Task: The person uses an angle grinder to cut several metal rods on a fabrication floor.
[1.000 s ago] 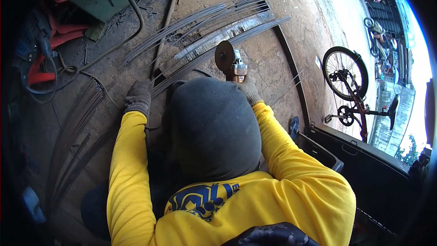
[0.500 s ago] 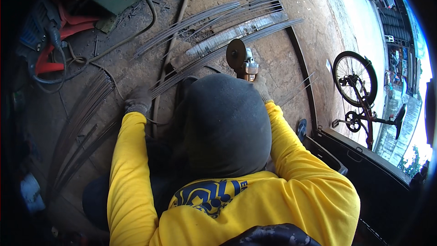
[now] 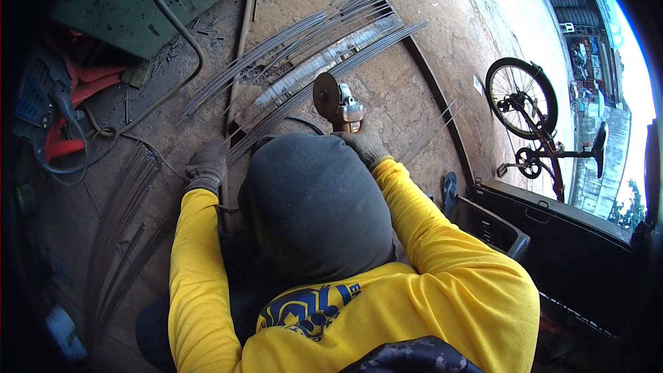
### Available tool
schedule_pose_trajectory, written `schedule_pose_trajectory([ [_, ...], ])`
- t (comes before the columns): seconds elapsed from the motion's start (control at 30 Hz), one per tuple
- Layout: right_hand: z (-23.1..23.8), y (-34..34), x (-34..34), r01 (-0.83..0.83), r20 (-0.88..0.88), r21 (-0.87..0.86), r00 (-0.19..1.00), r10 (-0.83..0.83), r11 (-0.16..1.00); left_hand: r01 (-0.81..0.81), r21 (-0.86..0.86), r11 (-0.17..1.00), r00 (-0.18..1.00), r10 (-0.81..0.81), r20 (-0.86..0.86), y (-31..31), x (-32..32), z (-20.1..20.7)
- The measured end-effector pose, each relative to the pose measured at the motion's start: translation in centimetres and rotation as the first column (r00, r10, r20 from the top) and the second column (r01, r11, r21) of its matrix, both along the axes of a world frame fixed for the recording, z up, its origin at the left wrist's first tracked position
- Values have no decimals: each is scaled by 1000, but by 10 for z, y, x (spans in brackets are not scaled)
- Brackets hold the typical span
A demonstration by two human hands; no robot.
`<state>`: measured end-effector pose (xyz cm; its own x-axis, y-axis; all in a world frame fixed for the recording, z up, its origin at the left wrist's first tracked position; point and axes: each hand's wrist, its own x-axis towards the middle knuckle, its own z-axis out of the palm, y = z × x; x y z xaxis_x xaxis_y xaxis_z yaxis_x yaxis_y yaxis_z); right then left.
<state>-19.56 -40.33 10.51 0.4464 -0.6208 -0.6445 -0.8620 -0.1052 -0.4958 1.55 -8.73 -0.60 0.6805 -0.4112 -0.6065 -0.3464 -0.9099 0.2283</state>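
Note:
My left hand [image 3: 206,164], in a grey work glove, is closed around the near ends of a bundle of thin steel rods [image 3: 383,48]. The rods run from it toward the far right across the ground. Gripped in my gloved right hand [image 3: 366,143] is an angle grinder [image 3: 350,112], its dark round disc [image 3: 327,94] upright beside the rods, overlapping their near edge in view. I cannot tell whether disc and rods touch. Beyond the bundle lies a pale, worn metal bar [image 3: 297,77], with loose rods [image 3: 269,47] behind it. A dark head covering [image 3: 314,207] hides the area between my forearms.
More dark rods [image 3: 124,214] lie at the left. A blue and red machine [image 3: 45,90] with cables stands near a green metal box [image 3: 166,0]. A long metal strip [image 3: 431,79] edges the floor at right, near a sandal [image 3: 450,190], a black crate [image 3: 487,228] and a bicycle [image 3: 525,107].
The view has shifted, so most things appear farther left. The grinder in my right hand has drawn slightly nearer, its disc overlapping the rods less. My left hand stays at the rod ends.

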Motion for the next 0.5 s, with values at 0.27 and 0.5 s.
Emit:
schedule_pose_trajectory([
  [0.27,3,2,2,-3,-29,21,1000,4,1000,-79,-67,995,997,77,-26,-24,-3,-3],
  [0.5,-19,0,-2,-11,28,53,1000,9,999,-81,-7,997,995,80,-55,-28,-3,-6],
])
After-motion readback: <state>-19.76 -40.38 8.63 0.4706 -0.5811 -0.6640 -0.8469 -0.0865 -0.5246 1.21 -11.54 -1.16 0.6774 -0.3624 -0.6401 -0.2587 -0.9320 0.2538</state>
